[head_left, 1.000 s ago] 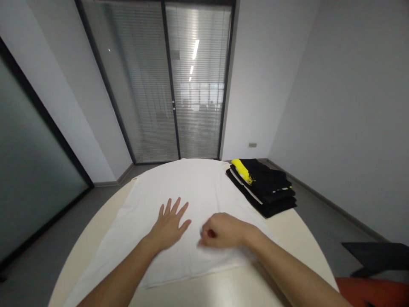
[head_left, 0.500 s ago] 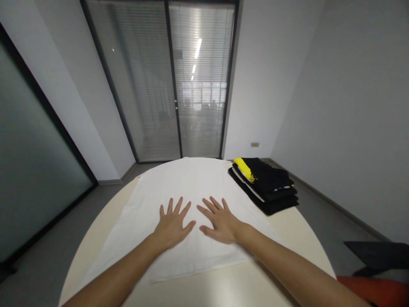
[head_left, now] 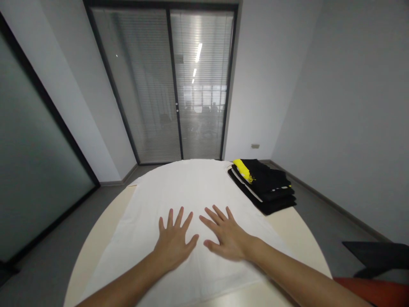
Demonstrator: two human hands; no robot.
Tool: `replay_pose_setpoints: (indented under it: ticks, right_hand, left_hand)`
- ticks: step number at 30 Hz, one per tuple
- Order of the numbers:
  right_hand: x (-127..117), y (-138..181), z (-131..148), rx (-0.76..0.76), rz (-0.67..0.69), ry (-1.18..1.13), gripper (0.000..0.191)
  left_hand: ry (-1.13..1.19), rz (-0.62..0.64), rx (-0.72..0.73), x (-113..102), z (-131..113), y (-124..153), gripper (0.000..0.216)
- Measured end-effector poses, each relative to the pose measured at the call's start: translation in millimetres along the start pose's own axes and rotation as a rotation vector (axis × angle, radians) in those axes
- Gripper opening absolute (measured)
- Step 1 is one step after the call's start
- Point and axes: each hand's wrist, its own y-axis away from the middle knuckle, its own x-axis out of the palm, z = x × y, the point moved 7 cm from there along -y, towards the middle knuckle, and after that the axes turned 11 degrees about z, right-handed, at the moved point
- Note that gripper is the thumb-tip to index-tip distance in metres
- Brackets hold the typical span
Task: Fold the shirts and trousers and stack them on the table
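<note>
White cloth (head_left: 191, 187), spread mid-table (head_left: 104, 230), is being pressed flat by L hand (head_left: 174, 241) & R hand (head_left: 225, 236), both splayed wide w/ nothing gripped; next move prob. needs an edge pinched.

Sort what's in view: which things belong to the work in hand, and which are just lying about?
In hand:
- flat white fabric sheet, spread over the round beige table
- left hand and right hand, both open, palms flat on the sheet

Lying about:
- stack of folded black garments with a yellow patch, at the table's far right
- orange seat, lower right
</note>
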Motion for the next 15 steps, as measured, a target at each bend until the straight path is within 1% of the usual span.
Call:
replay_pose_setpoints:
  ticks: [5,8,15]
  right_hand:
    - [3,18,8,-0.025,0.009,-0.002,0.078]
    - [5,25,11,-0.034,0.016,-0.001,0.077]
    - [11,37,19,-0.052,0.034,-0.01,0.078]
  left_hand:
    - [0.013,-0.012,-0.006,7,-10,18,0.072]
    - [0.021,0.003,-0.014,10,-14,25,0.072]
    - [0.035,-0.013,0.028,19,-18,39,0.073]
